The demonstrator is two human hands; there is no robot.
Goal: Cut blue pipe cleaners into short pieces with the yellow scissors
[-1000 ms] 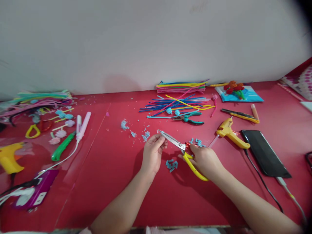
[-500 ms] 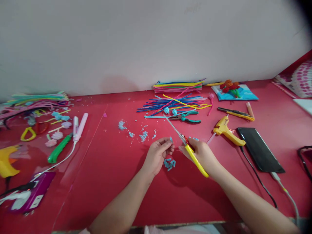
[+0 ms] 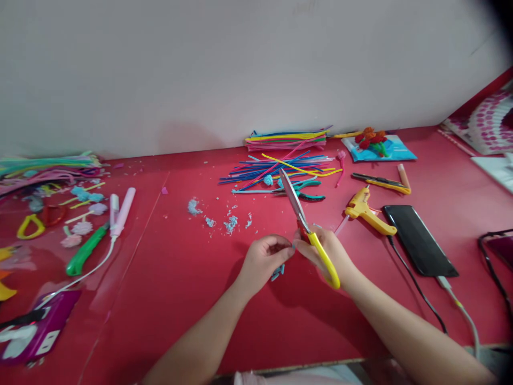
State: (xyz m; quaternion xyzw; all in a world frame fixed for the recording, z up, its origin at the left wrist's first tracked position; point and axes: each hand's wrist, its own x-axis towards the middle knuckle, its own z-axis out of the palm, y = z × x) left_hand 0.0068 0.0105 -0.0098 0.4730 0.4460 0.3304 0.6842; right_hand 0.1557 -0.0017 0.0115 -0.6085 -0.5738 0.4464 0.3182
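My left hand [image 3: 267, 259] is closed, its thumb and index finger pinched on a small blue piece at the fingertips, mostly hidden. My right hand [image 3: 326, 254] is wrapped round the yellow-handled scissors [image 3: 295, 200], whose blades point up and away and look closed. The fingertips of both hands nearly meet. Partly behind my left fingers, short blue pieces [image 3: 277, 272] lie on the red table. Farther off are heaps of blue fluff [image 3: 230, 224].
Pipe cleaners [image 3: 286, 141] and green-handled pliers [image 3: 306, 191] lie near the wall. On the right are a yellow glue gun [image 3: 371, 214] and a black phone [image 3: 419, 240]. A green cutter [image 3: 88, 250], a pink tool [image 3: 126, 211] and a purple power strip [image 3: 56, 326] lie left.
My left fingertips have moved right and slightly down, towards my right hand. The scissors have turned more upright, and their blades have come together. The whole view has shifted slightly.
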